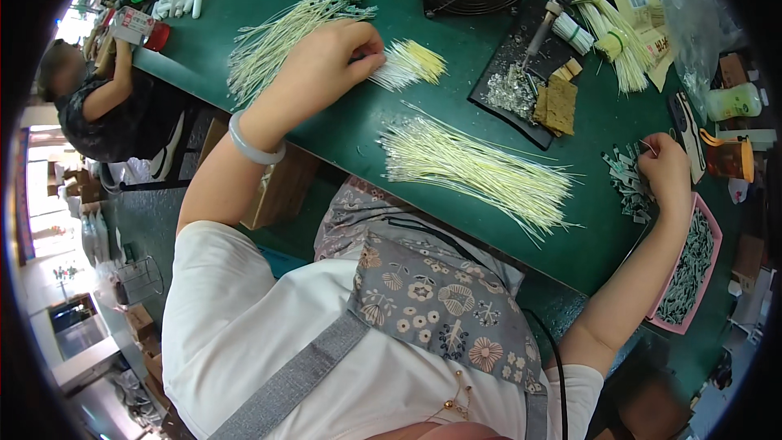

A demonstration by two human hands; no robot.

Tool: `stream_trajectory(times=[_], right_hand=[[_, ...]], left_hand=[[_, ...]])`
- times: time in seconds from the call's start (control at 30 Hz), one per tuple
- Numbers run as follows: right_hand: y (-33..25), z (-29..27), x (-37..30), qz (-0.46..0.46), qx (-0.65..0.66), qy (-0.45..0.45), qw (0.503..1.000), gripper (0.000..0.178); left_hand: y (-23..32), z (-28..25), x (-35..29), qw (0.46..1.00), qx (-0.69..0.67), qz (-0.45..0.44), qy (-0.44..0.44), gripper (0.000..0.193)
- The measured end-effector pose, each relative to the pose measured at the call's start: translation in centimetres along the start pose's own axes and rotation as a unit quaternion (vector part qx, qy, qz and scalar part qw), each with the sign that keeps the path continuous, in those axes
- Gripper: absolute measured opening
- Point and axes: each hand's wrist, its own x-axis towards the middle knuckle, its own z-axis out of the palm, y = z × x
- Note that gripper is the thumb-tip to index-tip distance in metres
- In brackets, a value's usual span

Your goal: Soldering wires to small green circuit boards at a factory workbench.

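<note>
On the green tabletop (366,126), the left hand (330,65) sets its narrowed fingers at the short white-and-yellow wires (412,63); whether they grip any, I cannot tell. The right hand (668,173) has its fingers drawn close beside the grey-green strips (627,186), its hold unclear. Long pale-yellow wires (481,169) lie between the hands

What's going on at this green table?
Someone is working bare-handed among bundles of thin wires. Their left hand is at a small white-and-yellow bundle; their right hand is at a pile of small grey-green pieces, near a pink tray. A larger bundle of pale wires lies between the hands.
</note>
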Motion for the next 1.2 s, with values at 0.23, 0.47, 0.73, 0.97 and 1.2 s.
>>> stream_trajectory(times=[0.23,0.47,0.73,0.97,1.2], right_hand=[[0.9,0.4,0.3,0.025,-0.009,-0.03,0.999,0.021],[-1.4,0.0,0.0,-0.038,0.117,0.058,0.991,0.021],[-3.6,2.0,0.5,-0.03,0.25,0.021,0.967,0.015],[-3.4,0.8,-0.4,-0.009,0.101,0.004,0.995,0.016],[-3.4,0.3,-0.4,-0.022,0.15,-0.002,0.989,0.017]], left_hand=[[0.5,1.4,2.2,0.998,-0.024,0.053,0.005,0.012],[0.0,0.3,1.6,0.999,-0.027,0.023,-0.011,0.012],[-0.1,1.1,1.2,0.998,-0.025,0.045,-0.036,0.01],[-0.4,1.4,1.5,0.976,0.098,0.196,0.009,0.011],[-0.2,1.4,1.2,0.968,0.143,0.203,0.031,0.013]])
